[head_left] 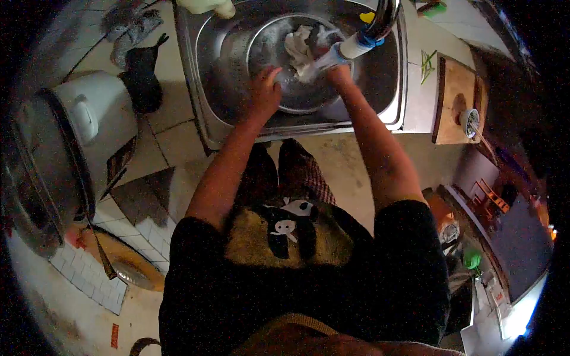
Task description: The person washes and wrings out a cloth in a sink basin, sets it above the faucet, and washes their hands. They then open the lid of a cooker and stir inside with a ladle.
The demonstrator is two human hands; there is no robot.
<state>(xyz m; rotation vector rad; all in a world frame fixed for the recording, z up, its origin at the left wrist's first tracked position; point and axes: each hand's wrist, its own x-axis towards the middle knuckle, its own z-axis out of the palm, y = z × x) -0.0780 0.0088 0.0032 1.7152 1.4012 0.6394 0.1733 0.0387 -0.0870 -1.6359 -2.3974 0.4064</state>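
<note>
In the head view a crumpled whitish cloth [300,50] lies in a round metal basin [252,50] inside the steel sink [209,89]. My left hand [265,90] is over the near left side of the basin, apart from the cloth, with its fingers spread and nothing in them. On the cloth's right, my right hand [338,74] reaches under the faucet [356,46], close to the cloth's edge. The faucet head and blurred water hide its fingers, so I cannot tell whether it grips the cloth.
A wooden cutting board [448,107] lies right of the sink, with a small bowl [470,121] on its edge. Green stalks [427,65] rest beside the board. Dark cloths [142,77] and a white appliance [98,101] stand on the left counter. A yellow item [367,18] is behind the faucet.
</note>
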